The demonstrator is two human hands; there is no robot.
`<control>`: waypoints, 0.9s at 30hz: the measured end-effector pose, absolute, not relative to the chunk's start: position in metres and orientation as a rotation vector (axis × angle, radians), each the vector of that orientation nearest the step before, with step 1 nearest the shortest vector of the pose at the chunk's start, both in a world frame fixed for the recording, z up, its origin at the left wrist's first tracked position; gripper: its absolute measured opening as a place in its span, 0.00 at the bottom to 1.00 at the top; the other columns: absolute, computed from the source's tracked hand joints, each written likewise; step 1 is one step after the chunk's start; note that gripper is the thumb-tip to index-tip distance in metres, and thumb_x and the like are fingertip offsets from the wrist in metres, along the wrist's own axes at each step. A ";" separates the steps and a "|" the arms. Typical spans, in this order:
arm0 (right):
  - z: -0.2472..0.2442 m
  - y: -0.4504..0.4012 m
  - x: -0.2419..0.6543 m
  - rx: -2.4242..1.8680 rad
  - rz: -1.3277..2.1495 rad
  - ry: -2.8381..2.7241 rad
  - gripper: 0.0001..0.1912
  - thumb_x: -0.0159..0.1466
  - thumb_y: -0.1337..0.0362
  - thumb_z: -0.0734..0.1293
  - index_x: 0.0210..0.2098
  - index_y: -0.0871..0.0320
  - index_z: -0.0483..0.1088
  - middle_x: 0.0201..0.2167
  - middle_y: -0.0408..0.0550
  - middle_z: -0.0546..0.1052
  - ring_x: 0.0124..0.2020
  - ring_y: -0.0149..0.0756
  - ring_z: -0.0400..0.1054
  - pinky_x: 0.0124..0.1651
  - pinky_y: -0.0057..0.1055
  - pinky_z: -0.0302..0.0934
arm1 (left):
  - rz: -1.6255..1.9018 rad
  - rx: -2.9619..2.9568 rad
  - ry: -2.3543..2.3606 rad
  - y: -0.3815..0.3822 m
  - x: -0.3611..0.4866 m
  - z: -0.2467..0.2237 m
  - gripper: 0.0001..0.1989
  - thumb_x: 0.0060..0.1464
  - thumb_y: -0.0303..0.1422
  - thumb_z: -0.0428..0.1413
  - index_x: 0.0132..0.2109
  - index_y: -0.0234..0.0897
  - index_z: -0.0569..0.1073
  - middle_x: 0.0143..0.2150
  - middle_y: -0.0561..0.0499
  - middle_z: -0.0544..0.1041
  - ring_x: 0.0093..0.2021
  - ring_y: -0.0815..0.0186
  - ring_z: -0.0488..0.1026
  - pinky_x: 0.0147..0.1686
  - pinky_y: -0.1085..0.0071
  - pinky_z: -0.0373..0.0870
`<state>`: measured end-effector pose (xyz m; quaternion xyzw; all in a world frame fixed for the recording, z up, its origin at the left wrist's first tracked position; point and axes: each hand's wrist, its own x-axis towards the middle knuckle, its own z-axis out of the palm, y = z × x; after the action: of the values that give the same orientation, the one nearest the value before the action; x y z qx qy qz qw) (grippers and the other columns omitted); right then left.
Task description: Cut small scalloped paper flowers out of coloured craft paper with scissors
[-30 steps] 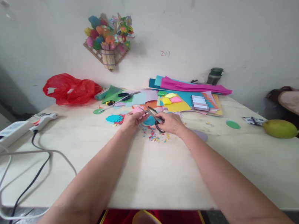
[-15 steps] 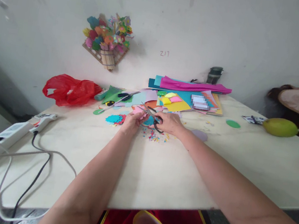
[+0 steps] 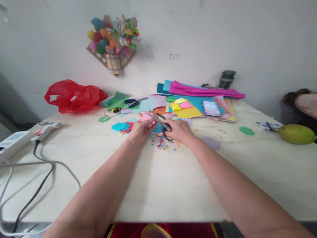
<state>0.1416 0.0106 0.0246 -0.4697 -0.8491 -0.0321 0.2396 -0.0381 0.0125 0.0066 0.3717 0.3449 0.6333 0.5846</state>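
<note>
My left hand (image 3: 141, 129) pinches a small pink paper piece (image 3: 147, 119) at the middle of the table. Black-handled scissors (image 3: 166, 128) are in my right hand (image 3: 181, 131), their blades pointing left, close by the pink piece. Whether the blades touch the paper is too small to tell. Blue paper (image 3: 157, 128) lies below the blades. Nearer to me are many tiny coloured paper scraps (image 3: 164, 144). Scalloped blue paper shapes (image 3: 121, 126), with red ones beside them, rest left of my left hand.
Behind my hands lie coloured sheets (image 3: 193, 112), a phone-like blurred item and a second pair of scissors (image 3: 131, 102). A red plastic bag (image 3: 75, 96) and power strips (image 3: 11, 144) with cables are left. A green mango (image 3: 297, 134) sits right.
</note>
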 end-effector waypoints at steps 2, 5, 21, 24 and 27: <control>0.025 0.011 0.141 -1.274 -0.051 -2.311 0.24 0.54 0.47 0.68 0.45 0.54 0.73 0.32 0.47 0.79 0.35 0.41 0.72 0.33 0.29 0.53 | 1.481 0.854 0.801 0.012 -0.038 0.007 0.09 0.39 0.27 0.63 0.32 0.33 0.75 0.30 0.50 0.78 0.35 0.63 0.77 0.44 0.64 0.74; 0.023 0.013 0.141 -1.261 0.118 -2.245 0.21 0.52 0.49 0.70 0.41 0.54 0.74 0.26 0.43 0.76 0.31 0.37 0.69 0.30 0.27 0.51 | 1.477 0.851 0.795 0.013 -0.038 0.007 0.10 0.37 0.28 0.64 0.32 0.31 0.75 0.29 0.49 0.78 0.34 0.63 0.78 0.41 0.65 0.75; 0.020 0.015 0.139 -0.885 1.419 -1.785 0.11 0.52 0.61 0.71 0.31 0.60 0.69 0.14 0.37 0.67 0.12 0.25 0.57 0.14 0.22 0.52 | 1.442 0.890 0.879 0.010 -0.036 0.010 0.05 0.42 0.28 0.61 0.31 0.32 0.77 0.31 0.47 0.79 0.32 0.64 0.77 0.38 0.68 0.75; 0.022 0.013 0.140 -0.905 1.422 -1.796 0.12 0.51 0.62 0.71 0.31 0.60 0.68 0.15 0.37 0.69 0.12 0.24 0.58 0.14 0.21 0.51 | 1.445 0.897 0.884 0.010 -0.037 0.009 0.06 0.43 0.29 0.61 0.32 0.32 0.77 0.31 0.46 0.79 0.34 0.64 0.78 0.39 0.69 0.75; 0.024 0.013 0.138 -0.914 1.369 -1.782 0.13 0.49 0.63 0.73 0.31 0.60 0.68 0.16 0.37 0.69 0.15 0.25 0.60 0.16 0.22 0.54 | 1.443 0.896 0.877 0.010 -0.036 0.010 0.06 0.42 0.29 0.61 0.32 0.33 0.77 0.32 0.46 0.80 0.35 0.63 0.78 0.40 0.67 0.75</control>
<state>0.1383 0.0132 0.0242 -0.3529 -0.6880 0.5287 0.3502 -0.0364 0.0096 0.0097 0.3828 0.3747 0.6166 0.5770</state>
